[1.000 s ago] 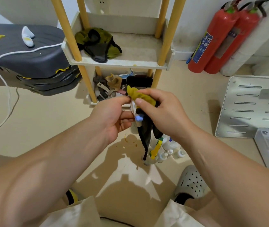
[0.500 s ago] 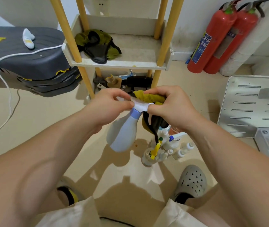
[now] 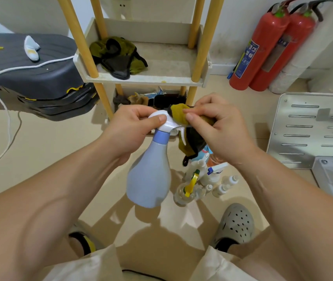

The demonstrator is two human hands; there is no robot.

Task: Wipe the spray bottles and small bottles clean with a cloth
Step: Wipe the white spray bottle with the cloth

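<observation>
Now: left hand (image 3: 133,126) grips spray bottle (image 3: 149,179) by white head; long axis hangs downward, base nearest person. Right hand (image 3: 218,128), just beside, pinches cloth (image 3: 178,115) onto nozzle, which points right. Other bottles (image 3: 218,188) stand on floor (image 3: 60,151) below.

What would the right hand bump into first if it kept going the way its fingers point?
Probably the white top of the blue spray bottle. The right hand pinches the yellow cloth, and its fingers point at that top; the cloth looks pressed against it. The left hand is just behind.
</observation>
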